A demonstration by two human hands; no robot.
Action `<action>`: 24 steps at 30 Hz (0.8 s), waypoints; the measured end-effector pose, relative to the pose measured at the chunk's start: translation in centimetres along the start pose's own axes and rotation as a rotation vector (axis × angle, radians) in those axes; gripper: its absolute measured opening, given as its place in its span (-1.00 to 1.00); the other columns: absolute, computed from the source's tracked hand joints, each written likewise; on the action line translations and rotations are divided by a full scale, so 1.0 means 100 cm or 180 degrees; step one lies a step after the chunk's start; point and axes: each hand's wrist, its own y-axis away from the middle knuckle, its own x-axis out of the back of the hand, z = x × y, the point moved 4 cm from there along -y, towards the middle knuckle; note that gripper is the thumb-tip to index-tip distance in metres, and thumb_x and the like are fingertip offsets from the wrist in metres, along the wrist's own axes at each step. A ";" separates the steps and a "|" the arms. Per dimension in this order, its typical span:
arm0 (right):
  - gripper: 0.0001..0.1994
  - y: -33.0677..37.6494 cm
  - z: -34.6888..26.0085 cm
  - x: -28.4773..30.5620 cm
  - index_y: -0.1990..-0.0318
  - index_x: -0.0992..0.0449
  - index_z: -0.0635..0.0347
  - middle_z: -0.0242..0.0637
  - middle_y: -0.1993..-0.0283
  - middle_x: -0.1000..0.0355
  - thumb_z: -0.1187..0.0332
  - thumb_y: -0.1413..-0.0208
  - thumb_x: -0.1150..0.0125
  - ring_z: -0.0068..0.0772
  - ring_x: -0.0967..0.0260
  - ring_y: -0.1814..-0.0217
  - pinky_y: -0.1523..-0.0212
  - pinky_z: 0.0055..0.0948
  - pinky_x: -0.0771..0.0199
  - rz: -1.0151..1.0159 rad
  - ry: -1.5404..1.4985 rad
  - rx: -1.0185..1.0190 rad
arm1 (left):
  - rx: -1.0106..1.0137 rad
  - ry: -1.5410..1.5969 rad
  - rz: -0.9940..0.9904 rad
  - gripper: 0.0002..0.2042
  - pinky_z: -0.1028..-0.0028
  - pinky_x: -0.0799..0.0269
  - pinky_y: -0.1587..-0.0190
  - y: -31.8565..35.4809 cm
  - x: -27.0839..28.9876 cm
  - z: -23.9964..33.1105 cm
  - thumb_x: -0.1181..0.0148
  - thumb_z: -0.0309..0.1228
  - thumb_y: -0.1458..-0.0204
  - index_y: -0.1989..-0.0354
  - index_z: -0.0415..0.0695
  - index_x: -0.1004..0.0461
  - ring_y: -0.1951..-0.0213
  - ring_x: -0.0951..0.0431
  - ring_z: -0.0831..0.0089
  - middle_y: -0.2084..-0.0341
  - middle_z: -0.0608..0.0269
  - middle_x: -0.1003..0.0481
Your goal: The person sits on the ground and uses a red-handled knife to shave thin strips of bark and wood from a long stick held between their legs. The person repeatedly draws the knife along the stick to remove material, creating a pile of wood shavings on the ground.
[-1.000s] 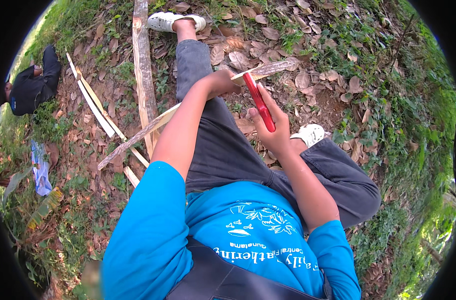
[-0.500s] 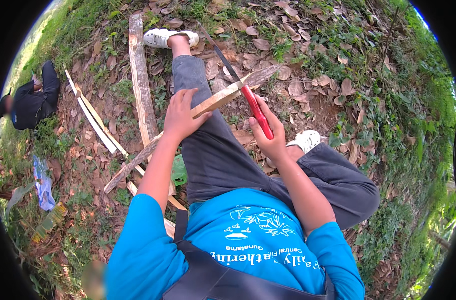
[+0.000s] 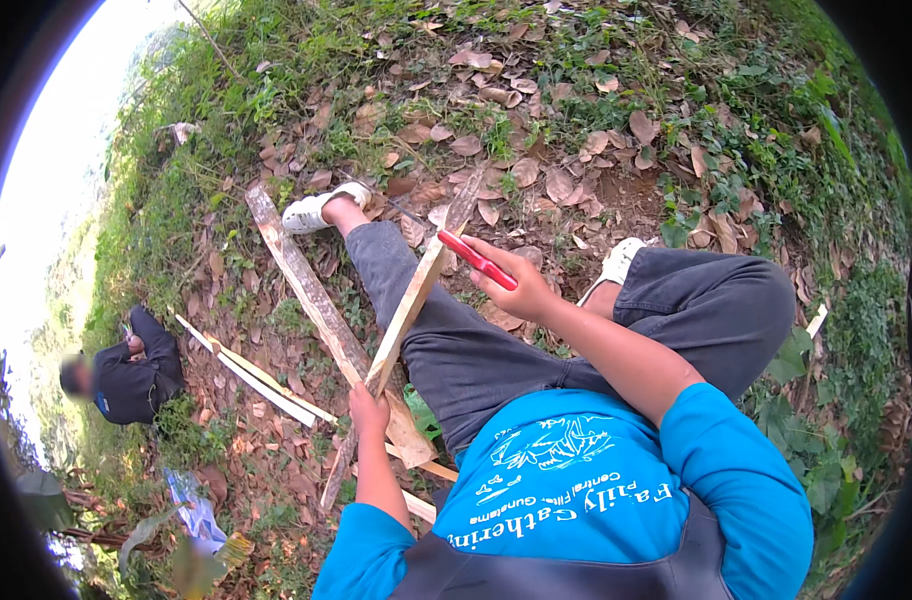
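In the head view you sit on leaf-strewn ground (image 3: 576, 190) with both legs stretched out, and your left hand (image 3: 368, 408) is closed round the lower part of a long bamboo strip (image 3: 408, 310) that slants up across your left thigh to its far tip near the dry leaves. Your right hand (image 3: 521, 290) is wrapped round the red handle of a knife (image 3: 479, 260), held just beside the strip's upper half; the blade seems to run on toward the strip, but it is too thin and dark to follow with any certainty. To work the strip well, I would judge that you should keep the left grip firm and low so the strip stays braced against your leg, set the edge at a shallow angle, and push away from your body, with your left fingers well below the path of the blade. A broader wooden plank (image 3: 306, 290) lies on the ground at your left, touching or just under the strip near your left hand, and a few pale split slats (image 3: 256, 375) lie beyond it. Another person (image 3: 131, 375) in dark clothes crouches well apart on the left edge. You cannot tell exactly where the blade meets the strip, your left fingertips are hidden behind the wood, and the strip's lower end is lost among the pieces under your arm.
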 end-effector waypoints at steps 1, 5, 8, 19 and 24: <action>-0.42 0.000 0.004 0.001 -0.48 -0.34 0.04 -0.13 -0.23 -0.58 0.38 -0.31 -0.28 -0.42 -0.52 -0.23 -0.23 -0.38 -0.45 0.0043 -0.0085 0.0013 | -0.0048 0.0060 0.0003 -0.37 -0.04 -0.41 -0.14 -0.003 0.002 0.002 -0.46 -0.18 -0.04 -0.22 -0.16 -0.33 -0.12 -0.46 -0.16 -0.06 -0.13 -0.43; -0.40 0.009 0.002 0.016 -0.48 -0.34 0.05 -0.12 -0.24 -0.57 0.38 -0.29 -0.29 -0.36 -0.52 -0.28 -0.26 -0.37 -0.44 0.0009 -0.0125 -0.0023 | 0.0098 -0.0072 0.0809 -0.21 -0.02 -0.29 -0.25 0.023 0.026 0.017 -0.43 0.03 -0.04 -0.32 -0.11 -0.19 -0.21 -0.38 -0.07 -0.16 -0.11 -0.33; -0.40 0.014 0.008 0.018 -0.48 -0.33 0.05 -0.11 -0.26 -0.56 0.39 -0.28 -0.29 -0.32 -0.51 -0.30 -0.28 -0.35 -0.44 0.0077 -0.0124 0.0064 | 0.1382 0.0436 0.1548 -0.06 0.02 -0.22 -0.31 0.068 0.015 0.021 -0.38 0.23 -0.03 -0.38 -0.11 -0.06 -0.28 -0.30 0.02 -0.27 -0.06 -0.21; -0.39 0.020 0.029 0.028 -0.48 -0.35 -0.05 -0.20 -0.21 -0.58 0.30 -0.28 -0.31 -0.46 -0.51 -0.17 -0.21 -0.41 -0.43 0.0045 -0.0440 -0.0293 | 0.2433 0.7376 0.1390 0.16 -0.16 -0.37 -0.32 -0.014 0.032 0.034 -0.22 0.43 0.00 -0.54 -0.18 0.12 -0.36 -0.30 -0.14 -0.42 -0.18 -0.15; -0.43 0.030 0.056 0.037 -0.46 -0.40 -0.04 -0.37 0.11 -0.58 0.25 -0.31 -0.32 -0.62 -0.43 0.24 0.17 -0.52 -0.45 0.0266 -0.0481 -0.0743 | 0.1791 0.7469 0.2088 -0.41 -0.01 -0.55 0.01 -0.039 0.082 0.044 -0.27 0.16 -0.21 -0.05 -0.08 -0.23 0.25 -0.51 0.25 0.42 0.27 -0.41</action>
